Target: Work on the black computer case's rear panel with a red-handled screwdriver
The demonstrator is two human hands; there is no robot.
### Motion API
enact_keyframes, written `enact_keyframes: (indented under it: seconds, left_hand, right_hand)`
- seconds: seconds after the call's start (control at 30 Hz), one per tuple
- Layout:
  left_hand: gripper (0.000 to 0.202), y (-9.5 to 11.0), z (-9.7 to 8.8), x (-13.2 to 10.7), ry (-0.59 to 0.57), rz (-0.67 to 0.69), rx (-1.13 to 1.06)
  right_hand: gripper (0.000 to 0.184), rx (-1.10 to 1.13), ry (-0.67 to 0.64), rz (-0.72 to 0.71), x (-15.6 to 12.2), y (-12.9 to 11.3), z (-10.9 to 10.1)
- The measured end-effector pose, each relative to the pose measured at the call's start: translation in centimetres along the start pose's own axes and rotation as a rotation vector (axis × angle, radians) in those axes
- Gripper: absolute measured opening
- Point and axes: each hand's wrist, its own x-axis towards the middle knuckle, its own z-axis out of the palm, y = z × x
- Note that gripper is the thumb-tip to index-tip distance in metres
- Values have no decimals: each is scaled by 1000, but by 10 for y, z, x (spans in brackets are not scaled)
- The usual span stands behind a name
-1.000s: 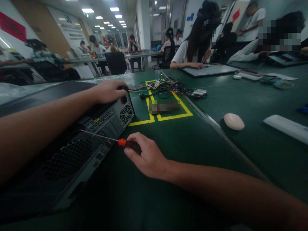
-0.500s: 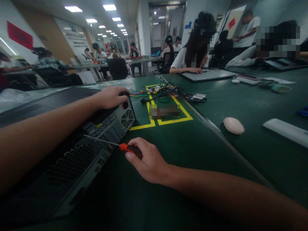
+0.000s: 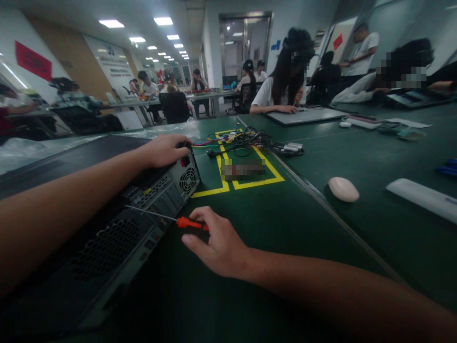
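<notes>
A dark computer case (image 3: 169, 193) lies on the left of the green table, its metal back panel with a round fan grille turned towards the right. My left hand (image 3: 164, 150) rests over the case's far top corner, fingers curled at the edge. In my right hand (image 3: 223, 245) is a screwdriver (image 3: 189, 223) with an orange and black handle. Its long shaft points left, and the tip meets the back panel beneath my left forearm. My thumb stands off the handle while the fingers stay around its rear end. Exactly what the tip touches cannot be made out.
Beyond the case lie tangled cables (image 3: 255, 138) and a blurred-out item (image 3: 243, 170) by yellow tape (image 3: 259, 182). A pale rounded object (image 3: 343, 189) and a long white object (image 3: 421, 197) are on the right. People sit across the table; one works at a flat board (image 3: 307, 116).
My right thumb has come away from the screwdriver handle and the grip has loosened, showing more orange. The screwdriver tip and my left hand stay at the case. The view shifted slightly.
</notes>
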Motion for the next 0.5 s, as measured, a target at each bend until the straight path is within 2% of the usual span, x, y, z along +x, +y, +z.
enact_keyframes:
  seconds: [0.23, 0.5]
  left_hand:
    - [65, 0, 0, 0, -12, 2, -6]
    - [62, 0, 0, 0, -10, -3, 4]
  right_hand:
    - [16, -10, 6, 0, 2, 1, 0]
    - [16, -2, -1, 14, 1, 0, -2]
